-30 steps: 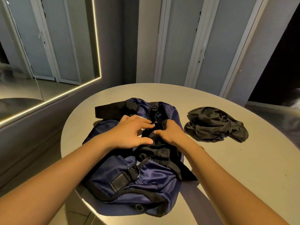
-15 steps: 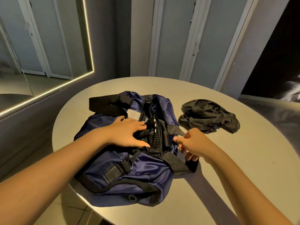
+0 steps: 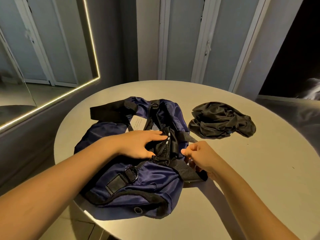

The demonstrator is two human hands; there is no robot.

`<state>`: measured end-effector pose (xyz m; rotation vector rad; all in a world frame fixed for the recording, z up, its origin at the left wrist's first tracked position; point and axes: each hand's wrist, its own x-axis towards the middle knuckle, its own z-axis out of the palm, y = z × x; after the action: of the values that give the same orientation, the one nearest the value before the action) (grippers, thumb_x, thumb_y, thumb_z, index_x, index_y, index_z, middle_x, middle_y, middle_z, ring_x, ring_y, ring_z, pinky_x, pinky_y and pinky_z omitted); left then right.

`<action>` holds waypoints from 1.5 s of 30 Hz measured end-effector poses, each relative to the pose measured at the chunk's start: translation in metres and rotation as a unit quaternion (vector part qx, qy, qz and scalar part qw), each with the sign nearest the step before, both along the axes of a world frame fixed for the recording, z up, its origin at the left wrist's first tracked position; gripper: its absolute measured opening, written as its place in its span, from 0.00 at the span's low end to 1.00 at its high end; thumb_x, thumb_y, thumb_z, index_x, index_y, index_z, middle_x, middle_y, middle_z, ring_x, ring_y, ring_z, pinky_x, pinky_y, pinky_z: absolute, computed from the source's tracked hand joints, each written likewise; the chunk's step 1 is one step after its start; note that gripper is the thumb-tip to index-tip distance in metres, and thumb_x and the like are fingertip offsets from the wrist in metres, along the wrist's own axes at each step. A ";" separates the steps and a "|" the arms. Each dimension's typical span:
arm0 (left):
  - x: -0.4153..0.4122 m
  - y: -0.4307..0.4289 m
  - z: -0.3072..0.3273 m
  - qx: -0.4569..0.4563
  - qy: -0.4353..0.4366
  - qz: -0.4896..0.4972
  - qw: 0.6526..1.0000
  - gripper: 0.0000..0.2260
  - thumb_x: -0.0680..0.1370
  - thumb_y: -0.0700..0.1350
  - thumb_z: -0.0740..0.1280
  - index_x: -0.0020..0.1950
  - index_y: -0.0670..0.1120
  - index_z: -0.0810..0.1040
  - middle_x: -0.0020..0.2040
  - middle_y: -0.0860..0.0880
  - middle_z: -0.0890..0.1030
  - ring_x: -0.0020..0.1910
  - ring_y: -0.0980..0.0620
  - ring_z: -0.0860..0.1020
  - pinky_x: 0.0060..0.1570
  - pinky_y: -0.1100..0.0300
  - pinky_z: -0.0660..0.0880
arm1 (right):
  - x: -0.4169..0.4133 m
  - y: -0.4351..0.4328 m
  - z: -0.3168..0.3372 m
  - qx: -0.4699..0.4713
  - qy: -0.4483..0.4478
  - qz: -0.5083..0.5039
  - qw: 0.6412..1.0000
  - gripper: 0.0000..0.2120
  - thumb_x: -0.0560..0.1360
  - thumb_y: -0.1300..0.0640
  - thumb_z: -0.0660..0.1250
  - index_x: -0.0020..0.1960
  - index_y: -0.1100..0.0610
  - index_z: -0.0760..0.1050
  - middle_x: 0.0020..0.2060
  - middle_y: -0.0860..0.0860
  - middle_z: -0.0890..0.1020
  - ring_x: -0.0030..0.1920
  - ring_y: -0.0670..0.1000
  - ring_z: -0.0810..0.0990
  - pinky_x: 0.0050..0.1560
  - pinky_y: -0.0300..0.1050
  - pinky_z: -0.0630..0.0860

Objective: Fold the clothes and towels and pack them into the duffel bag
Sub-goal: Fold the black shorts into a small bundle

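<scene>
The navy duffel bag (image 3: pixel 147 184) lies on the round table (image 3: pixel 251 179), its black-trimmed end on the person's side of both hands, at the table's near edge. Just short of the left thumb, a black webbing tab with a D-ring (image 3: pixel 132 172) sits on the bag's side panel.

The left hand (image 3: pixel 138 144) lies palm down on top of the bag, its fingers (image 3: pixel 154 135) straight and close together with the thumb spread apart. The fingertips and thumb tip touch a black garment (image 3: pixel 161 153) that is tucked into the bag's open top. A gathered waistband and a row of small white marks show on the garment, just past the fingertips.

The right hand (image 3: pixel 202 158) is on the other side of that opening, over a black carry strap (image 3: pixel 185 170) that runs off the bag onto the table beneath it. Its fingers (image 3: pixel 189 148) are curled in towards the palm with the thumb tip pointing at the garment. Whether they hold the strap or anything else cannot be told.

Beyond the right fingers, well apart from the bag, a crumpled black cloth (image 3: pixel 220 122) lies loose on the table. Beyond the left fingers, a wide black shoulder strap (image 3: pixel 110 110) lies across the bag's far end.

Past the table stand pale panelled doors (image 3: pixel 181 40). To the left of them is a wall mirror (image 3: pixel 43 58) with a lit edge.
</scene>
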<state>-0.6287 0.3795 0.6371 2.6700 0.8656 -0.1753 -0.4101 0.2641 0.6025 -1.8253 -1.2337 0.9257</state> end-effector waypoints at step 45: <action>-0.009 -0.104 -0.012 0.153 -0.365 0.114 0.911 0.12 0.79 0.56 0.66 0.37 0.55 0.74 0.37 0.55 0.72 0.41 0.55 0.70 0.44 0.60 0.65 | -0.019 -0.006 0.092 0.215 -0.384 0.035 0.897 0.08 0.79 0.47 0.65 0.46 0.48 0.81 0.36 0.42 0.80 0.40 0.48 0.79 0.41 0.48 0.78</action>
<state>-0.6374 0.2751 0.6252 2.5254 0.9717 1.0218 -0.4289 0.2582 0.6945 -1.8184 -1.8035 -0.1060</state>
